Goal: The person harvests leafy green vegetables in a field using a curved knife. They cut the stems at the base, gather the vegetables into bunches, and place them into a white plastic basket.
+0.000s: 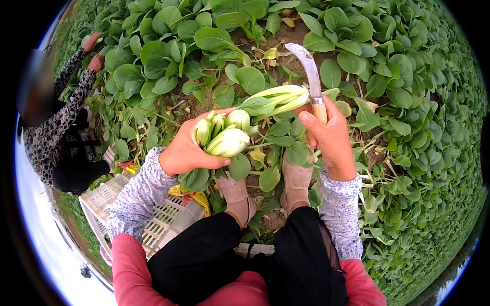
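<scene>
In my left hand [191,147] is a bunch of several cut bok choy [227,138]. Their pale stem bases face right and their green leaves [197,179] hang below my fingers. My right hand [328,134] grips the wooden handle [320,111] of a sickle knife. Its curved metal blade [311,70] points up and bends left at the tip. One more bok choy [285,98] spans the space between my hands, its root end against my right fingers beside the knife. Its leafy end reaches behind the bunch, where my left hand partly hides it.
Bok choy plants [405,76] grow thickly ahead and to the right. A white plastic crate [172,222] with yellow and red plastic by it stands at my left. My shoes [296,179] rest on soil among leaves. Another person [57,126] crouches at far left, hands among the plants.
</scene>
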{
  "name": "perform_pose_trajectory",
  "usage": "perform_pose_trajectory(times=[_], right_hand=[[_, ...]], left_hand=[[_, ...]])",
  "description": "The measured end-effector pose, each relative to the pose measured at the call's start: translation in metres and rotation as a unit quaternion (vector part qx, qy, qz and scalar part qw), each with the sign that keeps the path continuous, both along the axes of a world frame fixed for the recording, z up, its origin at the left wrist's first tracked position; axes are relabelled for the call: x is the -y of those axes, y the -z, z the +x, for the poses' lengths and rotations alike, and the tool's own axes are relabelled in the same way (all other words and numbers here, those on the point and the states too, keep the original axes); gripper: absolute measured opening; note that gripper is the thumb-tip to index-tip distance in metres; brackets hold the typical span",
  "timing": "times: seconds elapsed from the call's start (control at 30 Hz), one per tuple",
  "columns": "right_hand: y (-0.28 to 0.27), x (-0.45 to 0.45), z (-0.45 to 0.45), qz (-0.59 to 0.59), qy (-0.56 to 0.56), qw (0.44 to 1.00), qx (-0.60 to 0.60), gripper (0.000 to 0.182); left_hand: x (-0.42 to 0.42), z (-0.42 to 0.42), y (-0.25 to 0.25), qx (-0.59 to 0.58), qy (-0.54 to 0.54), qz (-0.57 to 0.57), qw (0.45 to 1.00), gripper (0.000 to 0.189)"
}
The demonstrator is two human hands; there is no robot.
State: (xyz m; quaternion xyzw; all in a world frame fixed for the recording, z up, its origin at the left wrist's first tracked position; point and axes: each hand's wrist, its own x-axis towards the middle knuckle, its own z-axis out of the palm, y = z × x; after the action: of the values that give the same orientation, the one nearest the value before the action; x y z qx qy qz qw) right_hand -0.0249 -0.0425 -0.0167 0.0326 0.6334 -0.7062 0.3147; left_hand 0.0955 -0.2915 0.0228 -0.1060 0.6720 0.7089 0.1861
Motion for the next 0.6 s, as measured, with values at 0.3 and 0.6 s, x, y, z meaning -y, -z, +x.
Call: perform_pose_trajectory(times=[0.3, 0.6], right_hand=[[0.028, -0.035, -0.036, 0.163, 0.091, 0.975, -0.117, 0.033], [0.029, 0.008, -0.013, 0.011, 0.055, 0.998, 0.015, 0.039]], left_hand=[[0.013, -0.003, 0.011, 0.128, -0.007, 0.081, 0.988, 0.087], [0.003, -0.006, 0.015, 0.174, -0.054, 0.118, 0.976, 0.079]])
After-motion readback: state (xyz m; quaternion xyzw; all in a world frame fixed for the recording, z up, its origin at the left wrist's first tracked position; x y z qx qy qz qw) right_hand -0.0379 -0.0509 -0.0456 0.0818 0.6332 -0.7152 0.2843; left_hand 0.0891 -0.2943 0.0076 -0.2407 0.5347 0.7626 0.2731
